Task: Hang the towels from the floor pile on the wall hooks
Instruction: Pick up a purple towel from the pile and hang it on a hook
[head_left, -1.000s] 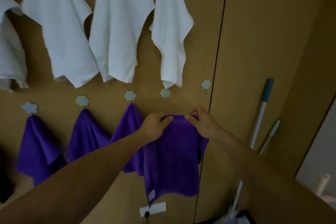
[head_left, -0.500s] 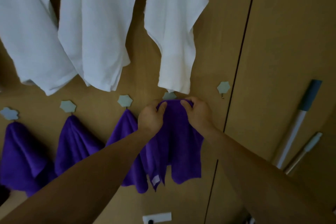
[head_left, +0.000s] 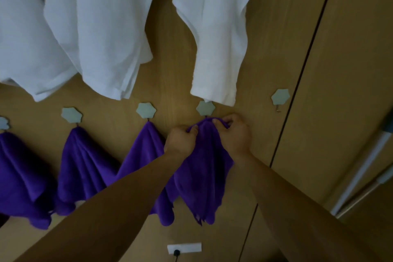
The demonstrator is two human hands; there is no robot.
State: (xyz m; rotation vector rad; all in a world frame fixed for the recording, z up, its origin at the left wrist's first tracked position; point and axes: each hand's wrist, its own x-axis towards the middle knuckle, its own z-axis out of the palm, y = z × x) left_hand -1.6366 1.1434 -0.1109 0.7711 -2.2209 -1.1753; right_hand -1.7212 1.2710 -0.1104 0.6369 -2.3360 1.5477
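Grips of left hand (head_left: 180, 140) and right hand (head_left: 234, 135) tight on purple towel (head_left: 205, 174), top edge just below pale hook (head_left: 205, 108).

- Purple towel (head_left: 204, 168): soft, fuzzy matt cloth.
- White towels (head_left: 214, 34): smoother matt cloth.
- Wall (head_left: 276, 53): smooth wood-grain panel.
- Hooks (head_left: 280, 96): matt, plastic-looking.

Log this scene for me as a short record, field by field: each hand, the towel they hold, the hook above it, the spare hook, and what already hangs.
left hand: grips the bunched top of the purple cloth towel
right hand: pinches the same top edge, just under the hook
target hook: pale green flower-shaped wall hook, directly above the towel's top
caught on hook: cannot tell
spare hook: bare pale green hook to the right
already hanging: purple towels on the left, white towels above
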